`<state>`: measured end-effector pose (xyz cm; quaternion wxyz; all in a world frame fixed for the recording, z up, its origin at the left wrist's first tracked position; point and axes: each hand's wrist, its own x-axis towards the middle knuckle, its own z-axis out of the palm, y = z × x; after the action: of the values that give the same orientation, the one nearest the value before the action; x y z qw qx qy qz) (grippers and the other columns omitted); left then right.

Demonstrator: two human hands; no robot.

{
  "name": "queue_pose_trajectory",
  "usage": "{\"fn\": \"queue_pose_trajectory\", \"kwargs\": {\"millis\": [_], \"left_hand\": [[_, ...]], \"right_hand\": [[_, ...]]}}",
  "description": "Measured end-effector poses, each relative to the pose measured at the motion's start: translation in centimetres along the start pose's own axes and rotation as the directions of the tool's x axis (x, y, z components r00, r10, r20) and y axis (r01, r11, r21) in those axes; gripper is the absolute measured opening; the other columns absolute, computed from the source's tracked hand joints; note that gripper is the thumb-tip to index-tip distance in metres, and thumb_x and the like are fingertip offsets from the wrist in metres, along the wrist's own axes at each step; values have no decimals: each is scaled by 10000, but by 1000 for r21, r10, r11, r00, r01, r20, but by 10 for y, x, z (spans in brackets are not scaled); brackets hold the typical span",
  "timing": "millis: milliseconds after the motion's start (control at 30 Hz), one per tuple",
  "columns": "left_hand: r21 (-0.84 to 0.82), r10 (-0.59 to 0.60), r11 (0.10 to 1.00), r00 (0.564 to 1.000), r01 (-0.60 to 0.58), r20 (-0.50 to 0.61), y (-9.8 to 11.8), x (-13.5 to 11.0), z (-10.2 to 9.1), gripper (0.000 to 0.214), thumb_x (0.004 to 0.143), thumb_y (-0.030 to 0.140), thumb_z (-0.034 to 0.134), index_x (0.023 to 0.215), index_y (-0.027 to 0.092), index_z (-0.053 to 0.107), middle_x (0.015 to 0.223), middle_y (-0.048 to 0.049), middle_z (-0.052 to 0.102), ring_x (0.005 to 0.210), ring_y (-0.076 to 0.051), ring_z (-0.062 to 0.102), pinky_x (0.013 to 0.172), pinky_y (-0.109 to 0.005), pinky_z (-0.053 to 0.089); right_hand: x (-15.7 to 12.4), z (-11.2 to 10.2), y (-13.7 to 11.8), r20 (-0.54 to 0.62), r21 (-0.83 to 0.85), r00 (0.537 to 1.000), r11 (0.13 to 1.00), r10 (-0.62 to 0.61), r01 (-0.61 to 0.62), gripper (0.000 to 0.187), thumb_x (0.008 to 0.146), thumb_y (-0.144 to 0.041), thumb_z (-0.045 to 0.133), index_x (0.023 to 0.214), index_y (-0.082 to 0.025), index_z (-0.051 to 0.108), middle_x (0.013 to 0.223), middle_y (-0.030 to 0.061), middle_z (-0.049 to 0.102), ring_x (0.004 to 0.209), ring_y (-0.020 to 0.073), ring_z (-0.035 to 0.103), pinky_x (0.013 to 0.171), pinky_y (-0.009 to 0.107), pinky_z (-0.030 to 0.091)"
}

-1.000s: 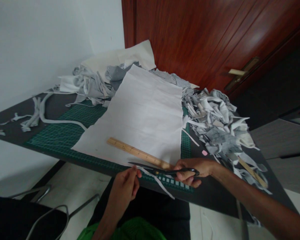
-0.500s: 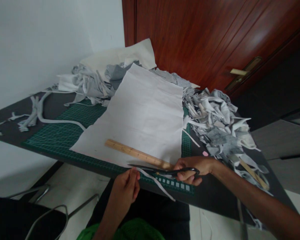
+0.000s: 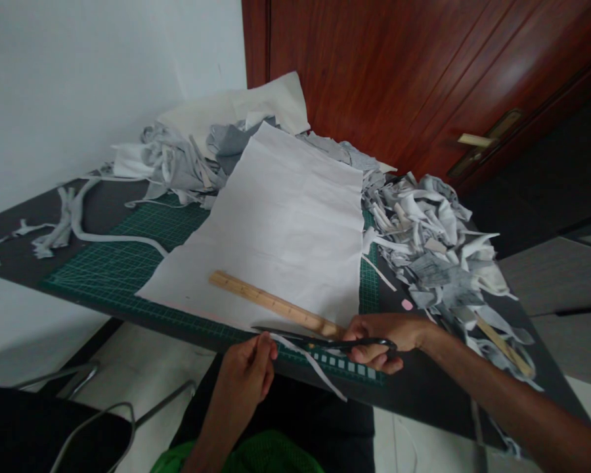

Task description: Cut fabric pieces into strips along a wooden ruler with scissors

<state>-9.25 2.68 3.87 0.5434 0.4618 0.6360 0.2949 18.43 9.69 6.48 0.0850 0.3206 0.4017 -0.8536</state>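
While the right hand (image 3: 363, 327) gripped black metal scissors (image 3: 320, 343), the left hand (image 3: 247, 368) pinched a narrow white cloth strip (image 3: 319, 370), seemingly to keep it taut.

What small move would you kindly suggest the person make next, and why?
I would probably snip slightly further left along the near edge of the white cloth, since the scissors in the right hand lie along that edge, and the left hand pinches a narrow strip whose other end hangs loose.
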Motion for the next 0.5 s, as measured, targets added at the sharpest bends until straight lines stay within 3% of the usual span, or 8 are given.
{"fn": "queue_pose_trajectory", "kwargs": {"millis": [200,500], "left_hand": [[2,-15,1000,1000,15,2,2,0,0,547,797,729,403,635,226,544,348,62,383,317,-107,352,411,-228,274],[21,-38,999,999,38,21,1,2,-2,547,767,734,391,633,224,539,354,67,382,321,-99,342,411,-226,257]], "right_hand": [[1,4,3,5,-2,1000,1000,-19,19,567,758,-590,863,686,-171,488,485,-126,414,354,11,354,312,120,392],[2,1,9,-12,-43,1000,999,-14,13,457,842,-471,833,733,-166,510,519,-130,396,377,11,340,327,114,383]]}}
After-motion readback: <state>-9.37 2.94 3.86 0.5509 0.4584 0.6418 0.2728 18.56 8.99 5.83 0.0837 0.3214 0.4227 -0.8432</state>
